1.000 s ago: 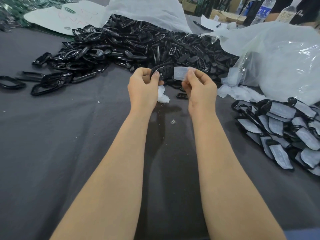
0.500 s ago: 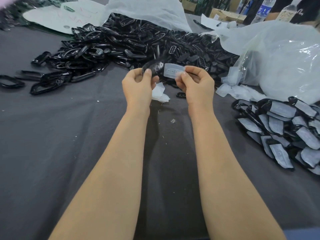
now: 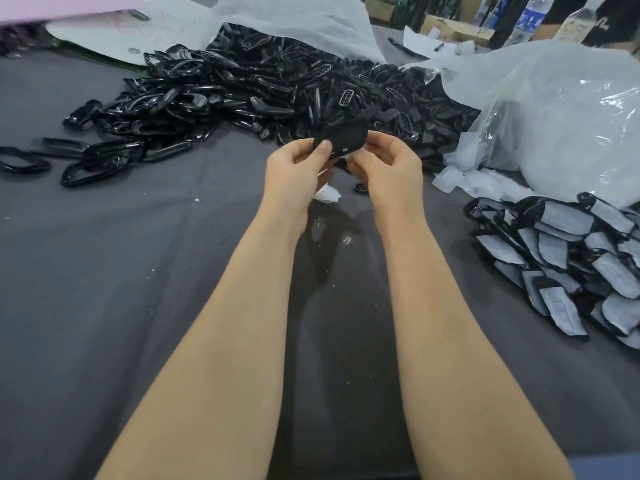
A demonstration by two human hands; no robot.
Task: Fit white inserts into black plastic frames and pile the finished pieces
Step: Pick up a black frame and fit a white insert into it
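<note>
Moved behind the black frame (image 3: 343,140), white insert (image 3: 347,155) shows only an edge; hands (image 3: 293,171) (image 3: 391,169) pinch both.

Hands: two, left hand (image 3: 294,171) and right hand (image 3: 388,164). Held black oval plastic frame (image 3: 343,138): one. Heaped loose black plastic frames (image 3: 242,84): too many to count. Piled black frames with white inserts fitted (image 3: 568,258): over a dozen. Loose white inserts (image 3: 478,180): several. Translucent plastic bags (image 3: 561,109): two. Clear plastic bottles (image 3: 530,15): two.

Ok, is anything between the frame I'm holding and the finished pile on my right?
Nothing visible: only grey cloth lies between the black frame, held by left hand and right hand, and the finished pile.
</note>
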